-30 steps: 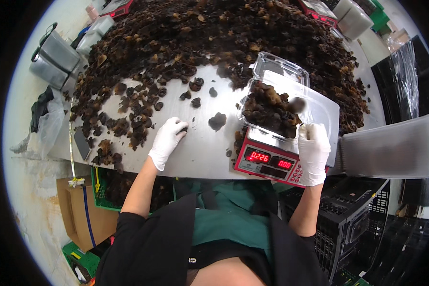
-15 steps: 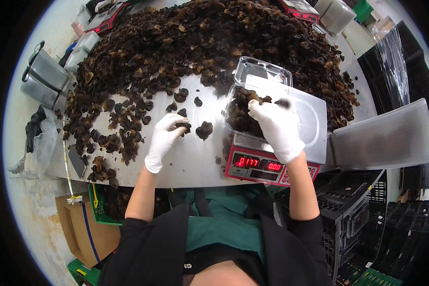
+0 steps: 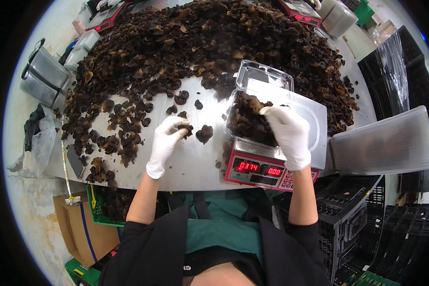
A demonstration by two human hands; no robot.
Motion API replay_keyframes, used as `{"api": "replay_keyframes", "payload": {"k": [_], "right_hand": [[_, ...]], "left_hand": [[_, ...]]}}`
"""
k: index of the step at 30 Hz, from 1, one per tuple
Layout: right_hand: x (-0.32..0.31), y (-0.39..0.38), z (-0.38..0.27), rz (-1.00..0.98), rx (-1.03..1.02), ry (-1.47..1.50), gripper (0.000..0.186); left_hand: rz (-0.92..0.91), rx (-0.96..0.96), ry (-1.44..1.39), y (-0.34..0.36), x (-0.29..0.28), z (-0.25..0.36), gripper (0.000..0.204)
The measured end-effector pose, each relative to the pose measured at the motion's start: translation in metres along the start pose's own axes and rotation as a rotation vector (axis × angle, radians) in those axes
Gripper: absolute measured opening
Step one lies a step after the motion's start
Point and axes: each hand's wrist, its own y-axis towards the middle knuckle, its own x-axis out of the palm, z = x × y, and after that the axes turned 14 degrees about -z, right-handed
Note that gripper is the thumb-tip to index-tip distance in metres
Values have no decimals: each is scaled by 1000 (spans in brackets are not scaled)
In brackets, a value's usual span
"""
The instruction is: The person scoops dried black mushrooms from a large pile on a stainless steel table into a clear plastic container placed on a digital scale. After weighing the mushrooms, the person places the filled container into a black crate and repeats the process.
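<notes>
My left hand [image 3: 165,145], in a white glove, is over the metal table and pinches a dark wood ear mushroom [image 3: 188,130]. Loose wood ear mushrooms lie just beyond its fingertips, and another clump [image 3: 204,134] rests to its right. An open clear plastic box [image 3: 237,71] sits on the digital scale [image 3: 319,125], its lid folded back. Wood ear mushrooms [image 3: 248,119] fill much of the box. At the box's right side, my white-gloved right hand [image 3: 289,133] has its fingers closed against the mushrooms. What they grip, if anything, is hidden.
A large heap of wood ear mushrooms [image 3: 195,38] spreads over the far table [image 3: 190,171]. Stacked clear lids [image 3: 383,140] stand right of the scale, clear containers [image 3: 45,78] at the left. Black crates [image 3: 348,214] are below right; a green crate [image 3: 100,209] and cardboard box [image 3: 88,229] below left.
My right hand has shifted slightly right and down at the box; the blurred dark piece beside it is mostly out of sight. The scale's red reading has changed. My left hand keeps its pinch.
</notes>
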Motion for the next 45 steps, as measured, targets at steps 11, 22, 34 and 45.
{"api": "replay_keyframes", "payload": {"k": [11,22,34,45], "right_hand": [[-27,-69,-14,482,441,262,7],[-29,-122,24,534,654,112,12],[-5,-88,-3,248,763,527,53],[9,-98,16,107,634,898,21]], "left_hand": [[-178,684,720,86,102,72,25],[58,370,530,104,55,47,21],[-186,288,-258,165,82,55,64],[-267,-113,-421,21,79,52,69]]}}
